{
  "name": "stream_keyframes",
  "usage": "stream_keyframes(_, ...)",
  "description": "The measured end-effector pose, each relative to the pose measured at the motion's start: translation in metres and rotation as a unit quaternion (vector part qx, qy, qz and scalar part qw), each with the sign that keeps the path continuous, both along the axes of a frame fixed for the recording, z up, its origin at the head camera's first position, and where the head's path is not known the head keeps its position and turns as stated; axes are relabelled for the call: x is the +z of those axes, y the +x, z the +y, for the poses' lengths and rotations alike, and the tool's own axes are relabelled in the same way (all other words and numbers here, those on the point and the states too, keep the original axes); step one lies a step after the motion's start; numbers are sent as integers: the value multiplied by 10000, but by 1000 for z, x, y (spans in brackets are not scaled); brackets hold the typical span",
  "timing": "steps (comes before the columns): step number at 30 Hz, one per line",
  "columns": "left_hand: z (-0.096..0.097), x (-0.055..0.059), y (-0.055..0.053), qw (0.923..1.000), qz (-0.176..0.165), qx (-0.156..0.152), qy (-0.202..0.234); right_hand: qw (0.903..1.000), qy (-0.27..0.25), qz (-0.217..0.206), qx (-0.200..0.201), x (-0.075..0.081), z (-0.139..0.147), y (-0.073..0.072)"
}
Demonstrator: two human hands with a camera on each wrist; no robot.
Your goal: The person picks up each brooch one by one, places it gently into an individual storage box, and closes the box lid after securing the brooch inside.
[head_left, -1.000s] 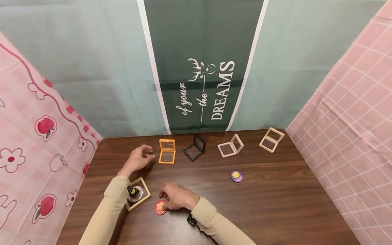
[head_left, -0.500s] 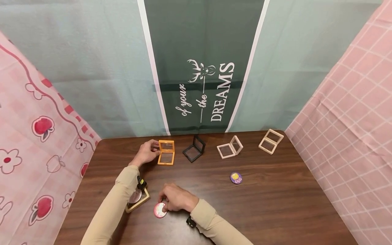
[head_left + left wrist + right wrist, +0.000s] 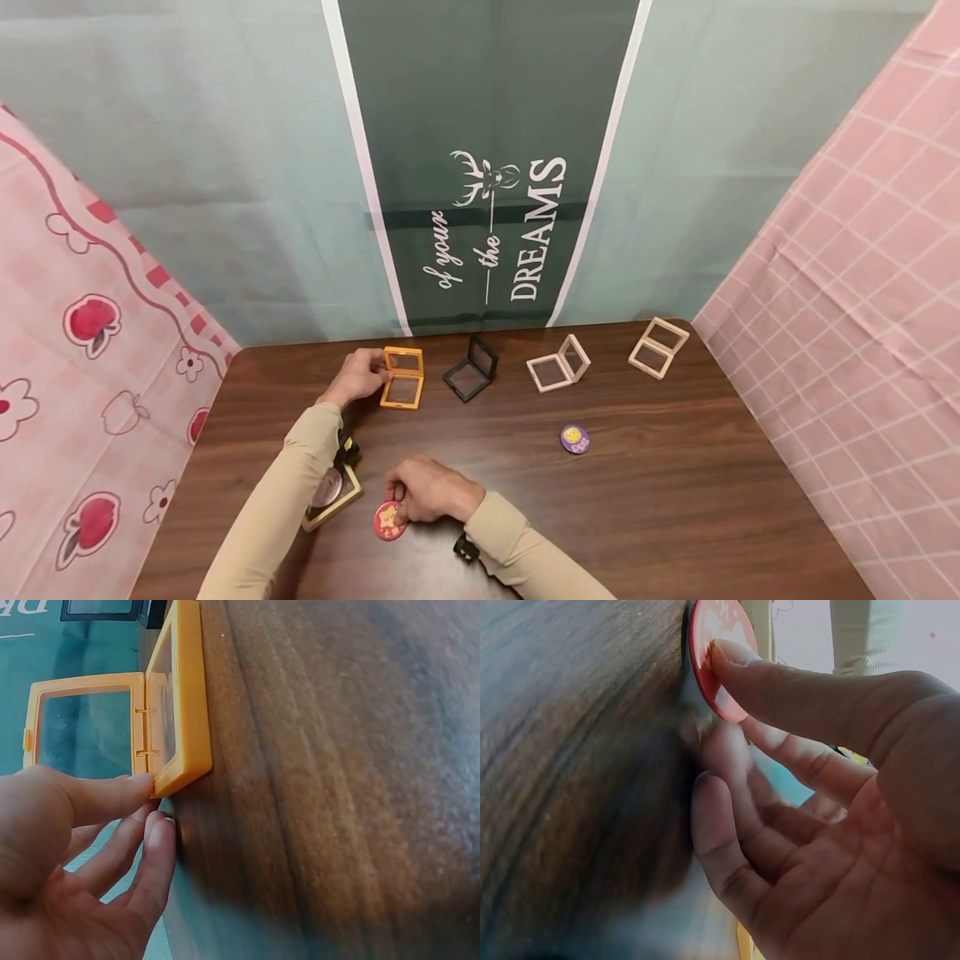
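My left hand [image 3: 356,379] is at the back left, pinching the side of an orange hinged display frame [image 3: 402,377] near its hinge. In the left wrist view that frame stands unfolded, its clear windows showing; the thumb lies on the near side and the other fingers are partly behind. My right hand [image 3: 431,492] pinches a round red badge [image 3: 388,521] with a yellow star, low over the front of the table. The right wrist view has the thumb on the badge's face and the index finger at its lower edge.
Left of the badge lies a gold-coloured frame [image 3: 334,510] with a round pinkish badge [image 3: 327,487] in it, partly under my left forearm. Unfolded black [image 3: 467,380], pale pink [image 3: 552,372] and cream [image 3: 651,357] frames line the back. A purple badge [image 3: 575,439] lies right of centre.
My left hand has moved right from beside the orange frame and now grips its side. The right hand keeps the red badge, which tilted and caught glare half a second ago.
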State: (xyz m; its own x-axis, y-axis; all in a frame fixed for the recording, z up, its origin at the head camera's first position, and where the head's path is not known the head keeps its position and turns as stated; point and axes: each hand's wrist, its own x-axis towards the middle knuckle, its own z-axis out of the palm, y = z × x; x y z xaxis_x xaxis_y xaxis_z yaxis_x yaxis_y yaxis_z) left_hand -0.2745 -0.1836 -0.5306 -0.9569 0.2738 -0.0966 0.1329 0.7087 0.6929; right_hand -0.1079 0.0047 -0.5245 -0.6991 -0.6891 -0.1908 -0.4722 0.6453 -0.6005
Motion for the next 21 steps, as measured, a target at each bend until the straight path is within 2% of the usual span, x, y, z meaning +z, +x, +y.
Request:
stream_keyframes(3, 0, 0, 1, 10000, -67, -6, -38, 9996, -133, -246, -68, -1, 0, 0)
stream_keyframes(10, -8, 2, 4, 9998, -27, -57, -178, 9996, -185, -225, -32, 0, 0, -4)
stream_keyframes(17, -10, 3, 9, 9993, -111, -252, -242, 9943, -648, -840, -90, 6, 6, -3)
stream_keyframes(21, -10, 5, 13, 9993, -204, -264, -182, 9919, -820, -961, -157, 8, 9, -2)
